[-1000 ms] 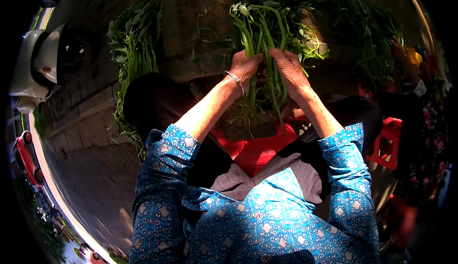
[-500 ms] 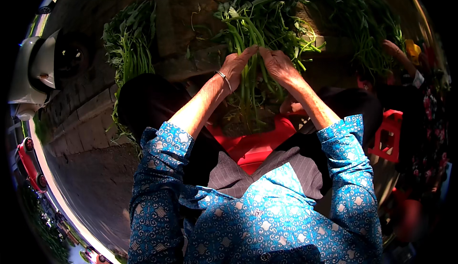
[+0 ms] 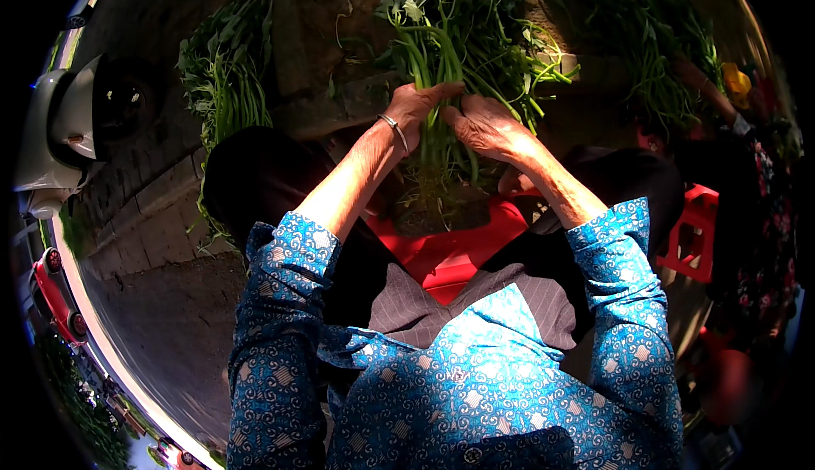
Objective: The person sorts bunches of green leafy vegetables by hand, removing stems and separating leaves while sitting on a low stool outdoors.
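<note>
A bunch of long-stemmed leafy greens (image 3: 431, 50), which look like water spinach, stands between my hands with its leaves pointing away from me. My left hand (image 3: 416, 106), with a silver bangle at the wrist, is wrapped round the stems, its thumb reaching across them. Close beside it on the right, my right hand (image 3: 488, 129) is closed against the same stems, below the left thumb. Stem ends hang down under both hands. A larger heap of the same greens (image 3: 501, 33) lies just behind the bunch.
Another bundle of greens (image 3: 225, 88) lies at the left, and more greens (image 3: 649, 54) at the far right, by a co-worker's hand (image 3: 694, 78). A red plastic piece (image 3: 441, 259) shows between my knees. A red stool (image 3: 689, 236) stands right; a parked vehicle (image 3: 72, 130) is left.
My right hand has shifted slightly left and down, so its fingers now sit lower on the stems than my left thumb. The left hand keeps its hold on the bunch.
</note>
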`<state>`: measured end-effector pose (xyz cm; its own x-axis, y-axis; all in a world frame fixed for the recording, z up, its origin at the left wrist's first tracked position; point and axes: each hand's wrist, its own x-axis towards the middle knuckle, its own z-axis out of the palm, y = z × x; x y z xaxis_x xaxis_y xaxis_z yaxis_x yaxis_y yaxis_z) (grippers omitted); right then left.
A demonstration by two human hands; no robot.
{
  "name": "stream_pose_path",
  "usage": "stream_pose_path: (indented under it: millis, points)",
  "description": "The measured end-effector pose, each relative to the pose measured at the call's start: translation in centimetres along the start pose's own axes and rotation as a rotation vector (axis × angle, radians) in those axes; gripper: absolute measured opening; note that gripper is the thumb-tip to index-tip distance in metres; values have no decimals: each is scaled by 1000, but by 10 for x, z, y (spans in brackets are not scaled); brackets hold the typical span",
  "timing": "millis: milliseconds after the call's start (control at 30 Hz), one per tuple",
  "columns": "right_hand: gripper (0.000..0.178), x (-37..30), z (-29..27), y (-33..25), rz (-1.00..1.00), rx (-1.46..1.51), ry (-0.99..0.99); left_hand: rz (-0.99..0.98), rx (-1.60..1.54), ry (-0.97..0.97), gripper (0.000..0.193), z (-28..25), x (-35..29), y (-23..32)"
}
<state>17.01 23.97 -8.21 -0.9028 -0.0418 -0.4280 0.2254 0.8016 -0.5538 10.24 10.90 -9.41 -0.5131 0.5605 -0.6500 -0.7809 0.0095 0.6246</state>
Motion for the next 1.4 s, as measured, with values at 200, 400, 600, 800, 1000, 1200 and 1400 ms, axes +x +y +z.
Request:
stream_pose_path:
  millis: [200, 400, 600, 800, 1000, 1200, 1400]
  points:
    - [48, -14, -11, -28, 38, 6, 83, 28, -25, -73, 27, 2, -4, 1]
    - [52, -8, -38, -19, -110, 353, 118, 44, -80, -42, 26, -6, -8, 32]
    - [48, -14, -70, -4, -4, 702, 368, 178, -203, -14, 24, -24, -29, 81]
    - [36, -15, -70, 3, -7, 733, 342, 420, -266, -161, 22, -54, -44, 104]
    - [28, -18, -69, -6, 14, 664, 329, 348, -241, -344, 37, -72, -61, 124]
    - [35, -13, -61, -1, -11, 572, 214, 333, -236, -431, 38, -67, -62, 121]
    - [32, -14, -55, -3, -14, 498, 199, 263, -184, -405, 37, -60, -64, 122]
